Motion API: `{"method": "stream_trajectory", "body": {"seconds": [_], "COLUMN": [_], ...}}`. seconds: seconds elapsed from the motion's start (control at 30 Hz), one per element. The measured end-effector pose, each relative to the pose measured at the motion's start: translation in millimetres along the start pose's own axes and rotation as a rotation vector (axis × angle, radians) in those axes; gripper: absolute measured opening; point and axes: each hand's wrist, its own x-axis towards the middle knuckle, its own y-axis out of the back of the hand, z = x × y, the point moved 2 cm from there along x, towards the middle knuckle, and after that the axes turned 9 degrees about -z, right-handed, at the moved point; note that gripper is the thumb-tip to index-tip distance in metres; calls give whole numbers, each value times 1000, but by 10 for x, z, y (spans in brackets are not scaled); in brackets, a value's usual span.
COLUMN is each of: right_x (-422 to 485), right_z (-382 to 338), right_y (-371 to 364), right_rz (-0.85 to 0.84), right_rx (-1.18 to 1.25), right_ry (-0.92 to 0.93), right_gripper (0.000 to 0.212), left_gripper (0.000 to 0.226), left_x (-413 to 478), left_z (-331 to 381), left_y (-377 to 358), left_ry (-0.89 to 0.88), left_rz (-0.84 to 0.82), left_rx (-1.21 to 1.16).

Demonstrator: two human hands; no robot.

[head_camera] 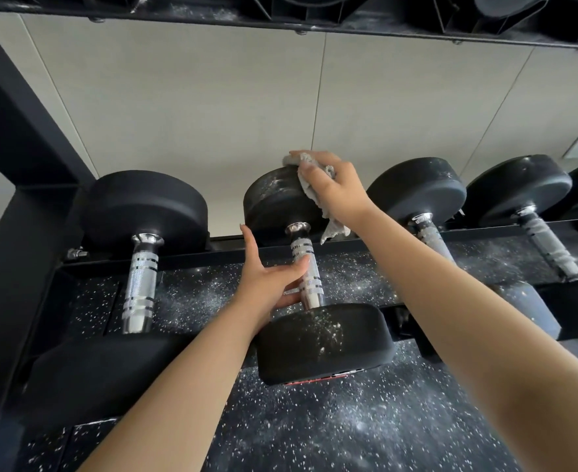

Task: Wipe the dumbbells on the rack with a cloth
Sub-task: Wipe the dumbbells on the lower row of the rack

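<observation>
Two bare forearms reach away from the camera, the left (178, 386) rising from the bottom edge and the right (468, 318) coming in from the lower right. Between them lies the dumbbell (321, 342) under work, second from the left on the rack (178, 258), with its chrome handle (306, 264) running from near to far. Its near head juts toward the camera and carries white dust; its far head (274, 199) stands close to the wall and shows pale smears.

The left hand (267, 281) grasps the handle: the thumb lies across the top of the knurled bar, the lower fingers (291, 299) curl in beneath it, and the index finger points straight up toward the far head. The right hand (335, 189) clenches a bunched grey cloth (333, 229) and presses it on the upper right edge of the far head, its fingers (318, 158) bent over the wad while a loose tail hangs down beside the handle's collar.

One more dumbbell (141, 206) sits just to the left, two others (417, 189) (519, 185) to the right. A black upright (15, 131) frames the rack's left end, an upper shelf (280, 15) crosses the top, a pale panelled wall (212, 97) stands behind, and speckled black flooring (349, 420) shows below.
</observation>
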Motion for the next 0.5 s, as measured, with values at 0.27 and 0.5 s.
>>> {"method": "stream_trajectory", "body": {"seconds": [0.27,0.5], "right_x": [-155,-59], "right_z": [236,37], "right_y": [0,38], "right_rz": [186,200], "right_rx": [389,84], "right_ry": [-258,-209], "right_gripper": [30,33], "left_gripper": [114,115], "left_x": [-90,-66], "left_z": [46,27], "left_y": [-6,-7], "left_ry": [-52,-64], "left_rz": [-27,-24], "left_rx": [48,2]}}
